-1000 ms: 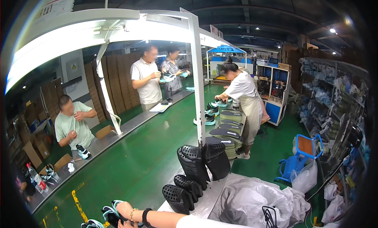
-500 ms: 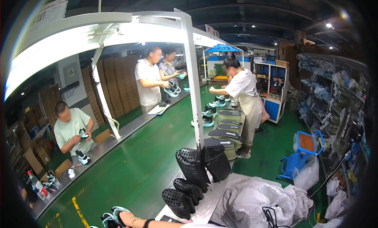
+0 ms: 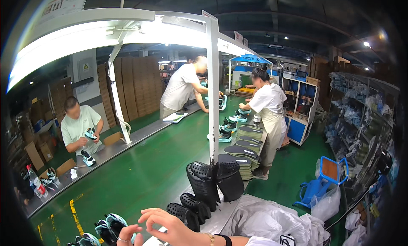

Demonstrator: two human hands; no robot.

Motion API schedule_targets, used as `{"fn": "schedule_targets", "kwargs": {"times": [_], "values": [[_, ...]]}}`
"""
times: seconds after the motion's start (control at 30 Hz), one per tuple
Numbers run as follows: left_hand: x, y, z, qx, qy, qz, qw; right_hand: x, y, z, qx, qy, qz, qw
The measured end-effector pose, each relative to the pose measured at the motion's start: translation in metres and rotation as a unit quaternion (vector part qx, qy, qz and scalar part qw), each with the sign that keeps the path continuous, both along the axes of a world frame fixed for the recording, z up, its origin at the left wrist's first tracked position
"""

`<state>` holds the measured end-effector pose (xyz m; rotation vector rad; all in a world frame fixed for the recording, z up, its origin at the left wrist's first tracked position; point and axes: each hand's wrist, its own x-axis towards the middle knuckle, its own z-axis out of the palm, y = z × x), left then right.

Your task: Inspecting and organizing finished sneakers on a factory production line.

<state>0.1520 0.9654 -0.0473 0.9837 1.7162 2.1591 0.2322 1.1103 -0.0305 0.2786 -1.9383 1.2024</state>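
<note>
A: Right hand point(image 3: 170, 227) grip state?
B: Fingers curled, empty, just above the black perforated shoe parts point(image 3: 191, 205) on the worktop point(image 3: 221, 220). Left hand point(image 3: 125, 236) half in view, can't tell
A: Handling?
B: Probably light, flexible, grippy. Pinch one at its edge

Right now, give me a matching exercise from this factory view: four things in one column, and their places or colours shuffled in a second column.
Things:
1. black perforated soles
2. stack of insoles
3. blue folding cart
4. teal and white shoes

Places:
A. on the floor, right of the line
B. bottom edge, just left of the hand
C. upright at the white post's foot
D. piled beside the person in an apron

Pairs: 1-C, 2-D, 3-A, 4-B
</note>
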Motion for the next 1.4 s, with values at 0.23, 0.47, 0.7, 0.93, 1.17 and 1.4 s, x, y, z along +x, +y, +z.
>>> {"fn": "schedule_targets", "kwargs": {"times": [0.23, 0.47, 0.7, 0.93, 1.17, 1.4], "values": [[0.039, 0.014, 0.03, 0.059, -0.037, -0.116, 0.991, 0.026, 0.003, 0.013, 0.002, 0.026, -0.002, 1.0], [0.059, 0.004, 0.039, 0.106, -0.059, -0.09, 0.988, 0.037, 0.006, 0.031, 0.117, 0.078, -0.071, 0.988], [0.066, -0.004, 0.045, 0.105, -0.062, -0.104, 0.987, 0.044, 0.001, 0.043, 0.216, 0.114, -0.102, 0.964], [0.07, -0.009, 0.048, 0.073, -0.022, -0.058, 0.995, 0.047, 0.0, 0.048, 0.299, 0.138, -0.133, 0.935], [0.074, -0.012, 0.05, 0.078, -0.026, -0.046, 0.996, 0.051, -0.003, 0.053, 0.36, 0.168, -0.163, 0.903], [0.074, -0.01, 0.048, 0.071, -0.031, -0.058, 0.995, 0.053, 0.0, 0.054, 0.386, 0.171, -0.163, 0.892]]}}
